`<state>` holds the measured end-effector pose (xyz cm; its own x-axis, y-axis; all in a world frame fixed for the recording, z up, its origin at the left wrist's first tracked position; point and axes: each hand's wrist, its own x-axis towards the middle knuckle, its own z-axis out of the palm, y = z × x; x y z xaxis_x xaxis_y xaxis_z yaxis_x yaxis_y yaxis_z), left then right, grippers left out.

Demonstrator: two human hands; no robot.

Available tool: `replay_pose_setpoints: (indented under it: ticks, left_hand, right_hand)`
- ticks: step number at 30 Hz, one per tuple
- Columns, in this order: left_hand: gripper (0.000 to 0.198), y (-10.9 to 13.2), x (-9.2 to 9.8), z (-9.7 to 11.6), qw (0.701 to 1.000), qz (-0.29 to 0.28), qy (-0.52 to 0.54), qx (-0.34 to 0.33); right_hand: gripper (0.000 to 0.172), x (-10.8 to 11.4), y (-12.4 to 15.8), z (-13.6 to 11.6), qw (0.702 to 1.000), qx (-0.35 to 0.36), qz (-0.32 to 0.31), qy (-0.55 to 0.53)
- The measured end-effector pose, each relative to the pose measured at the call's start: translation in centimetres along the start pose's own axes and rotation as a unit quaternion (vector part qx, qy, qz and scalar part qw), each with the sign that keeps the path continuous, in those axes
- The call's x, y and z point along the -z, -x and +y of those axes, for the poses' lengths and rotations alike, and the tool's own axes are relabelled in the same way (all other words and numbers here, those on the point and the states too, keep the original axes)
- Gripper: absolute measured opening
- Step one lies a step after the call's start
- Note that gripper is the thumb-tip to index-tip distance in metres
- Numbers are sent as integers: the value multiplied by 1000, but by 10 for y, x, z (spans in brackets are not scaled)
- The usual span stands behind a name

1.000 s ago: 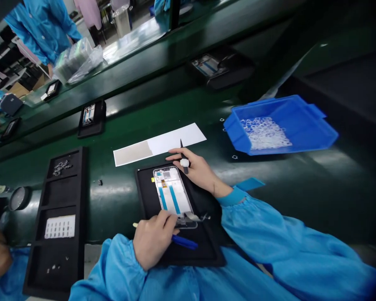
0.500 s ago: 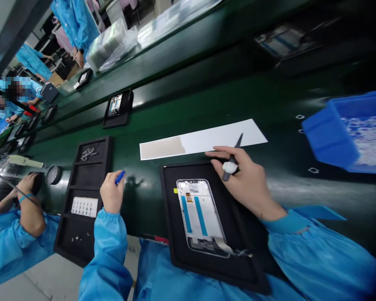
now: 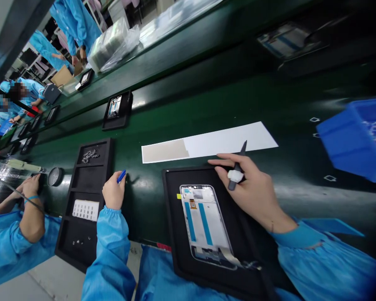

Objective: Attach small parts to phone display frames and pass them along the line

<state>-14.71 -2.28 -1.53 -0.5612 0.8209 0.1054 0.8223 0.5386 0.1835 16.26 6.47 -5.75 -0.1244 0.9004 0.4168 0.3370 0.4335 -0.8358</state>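
My left hand (image 3: pixel 113 192) is closed around a blue pen-like tool (image 3: pixel 121 176), only its end showing, beside the compartment tray. In my right hand (image 3: pixel 260 192) are dark tweezers (image 3: pixel 243 148) with a white wrapping round the middle, their pointed tip upward past the fingers. That hand hovers over the upper right edge of a black tray (image 3: pixel 172 255). Inside the tray lies an opened phone body (image 3: pixel 218 225) with two blue strips and a loose flex cable at its lower end. Just beyond the tray is a long white paper strip (image 3: pixel 222 139), partly covered in beige.
A black compartment tray (image 3: pixel 88 177) with small parts stands at left, near a co-worker's hands (image 3: pixel 31 188). The blue bin (image 3: pixel 338 136) of small white pieces is at right. Another black tray (image 3: pixel 125 115) with a phone sits farther back.
The view has shifted slightly, so the blue bin and paper strip appear farther right. Both hands keep their holds, with little movement relative to the tray.
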Motion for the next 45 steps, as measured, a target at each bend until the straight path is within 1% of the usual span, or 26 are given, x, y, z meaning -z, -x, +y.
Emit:
replay_pose_setpoints:
  ticks: [3, 6, 8, 10, 15, 19, 21, 23, 25, 26, 29, 31, 33, 36, 38, 40, 43, 45]
  left_hand:
    - [15, -1, -1, -4, 997, 9, 71, -1]
    - [12, -2, -3, -7, 985, 27, 167, -17]
    - [13, -3, -4, -9, 977, 28, 211, -10]
    - [16, -2, -6, -9, 973, 20, 231, 5]
    - [21, 0, -8, -7, 964, 11, 265, 17]
    - [25, 3, -3, -2, 957, 29, 287, 19]
    - [30, 6, 1, 4, 946, 27, 324, 18]
    - [34, 11, 6, 13, 930, -12, 368, 15]
    - [36, 17, 10, 26, 916, -80, 394, 7]
    - [36, 20, 11, 34, 909, -112, 401, 0]
    - [35, 28, 15, 59, 890, -182, 417, -36]
    - [34, 32, 15, 76, 876, -216, 426, -71]
    - [34, 35, 14, 90, 858, -244, 441, -96]
    - [38, 40, 11, 108, 824, -270, 490, -92]
    - [41, 43, 8, 117, 802, -284, 519, -78]
    - [40, 46, 6, 123, 789, -292, 536, -73]
    - [38, 50, 4, 129, 789, -291, 536, -73]
    - [36, 51, 2, 130, 801, -276, 526, -75]
  right_hand:
    - [25, 0, 0, -1, 1000, -7, 0, 1]
    - [24, 0, -1, -1, 1000, -1, 1, -1]
    - [24, 0, -1, -1, 1000, 4, 1, -1]
    - [24, 0, 0, 0, 1000, 4, -2, -2]
    - [24, 0, 1, 1, 1000, 1, -5, -9]
    - [24, 1, 1, 2, 1000, -1, -12, -15]
    - [23, 2, -1, 0, 1000, 5, -4, -13]
    - [23, 4, -2, -4, 1000, 12, 13, -14]
    - [23, 6, -3, -10, 999, 11, 15, -33]
    - [23, 7, -3, -15, 999, 5, 6, -50]
    - [24, 8, -2, -28, 990, -26, -64, -120]
    - [25, 6, 0, -35, 979, -44, -117, -160]
    - [27, 3, 3, -41, 969, -47, -150, -191]
    - [29, 0, 8, -46, 964, -22, -152, -219]
    - [27, -1, 11, -48, 965, 1, -139, -223]
    - [23, -3, 14, -49, 968, 20, -117, -219]
    - [15, -5, 16, -48, 973, 24, -85, -214]
    - [14, -5, 15, -45, 974, 4, -71, -214]
